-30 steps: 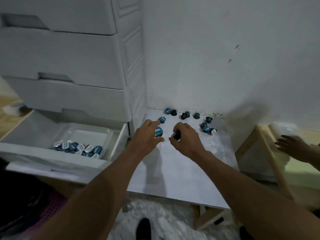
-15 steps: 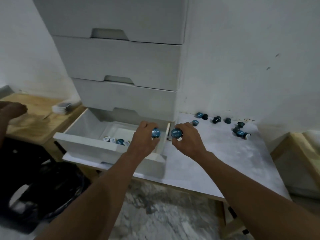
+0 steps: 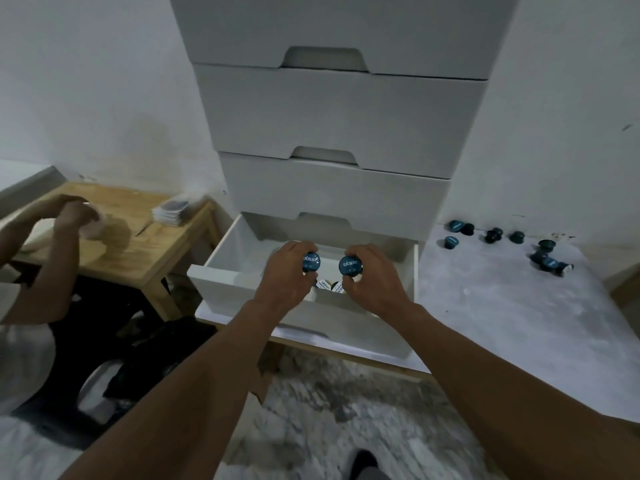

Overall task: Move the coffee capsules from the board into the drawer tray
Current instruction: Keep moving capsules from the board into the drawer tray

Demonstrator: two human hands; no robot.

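At the far left, another person's hand (image 3: 72,213) is over a wooden table (image 3: 138,251), which carries one small stack of flat packets (image 3: 171,211).

Next comes the white drawer unit (image 3: 339,116). I count four drawers: three closed and the bottom drawer (image 3: 239,268) pulled open.

I hold two capsules, one in each hand, both in the air above the bottom drawer. My left hand (image 3: 287,271) has its fingers and thumb curled round the left capsule (image 3: 310,262), pinching it by the rim. Its round blue printed face is turned up toward me and a little to the right, so its axis runs roughly along my line of sight.

In the gap between my hands I can see two or three stored capsules (image 3: 327,285) lying in the drawer, pale printed faces up. My hands hide the rest.

My right hand (image 3: 372,275) pinches the right capsule (image 3: 349,266) the same way, with its blue face squarely toward me. The two held capsules are side by side and apart.

At the right is the grey board (image 3: 485,306), with loose capsules (image 3: 451,241) scattered along its far edge. I count about nine, lying at mixed angles. The rightmost ones are too bunched for me to be sure of the count.
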